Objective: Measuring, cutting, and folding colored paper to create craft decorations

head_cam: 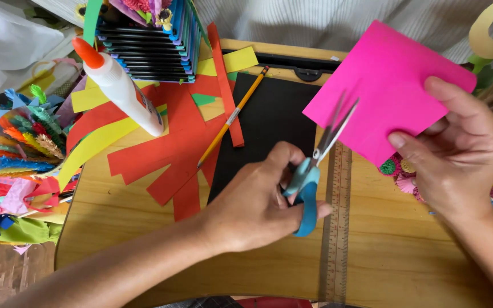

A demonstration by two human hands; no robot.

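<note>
Landmark: black sheet (269, 122) lying flat on the wooden board (144, 228).

Left hand (258, 199): closed through the loops of blue-handled scissors (315, 165), just below the black sheet's lower right corner. Blades point up and to the right; they are slightly parted and bite into the lower left edge of the pink paper (386, 85).

Right hand (457, 154): pinches the pink paper at its lower right edge, thumb on top, fingers underneath. The paper is held up in the air, to the right of the black sheet and over the wooden ruler (338, 228).

Handling judgement: the pink paper looks light, thin and floppy, and it creases or tears easily. It keeps flat only because the pinch is close to the cut line. Best hold is at an edge beside the blades, not at a far corner.

Left of the black sheet: a yellow pencil (232, 117), red paper strips (172, 148), and a white glue bottle (121, 85) with an orange cap, tilted. Beyond those, a heap of coloured paper trimmings (18, 142).
</note>
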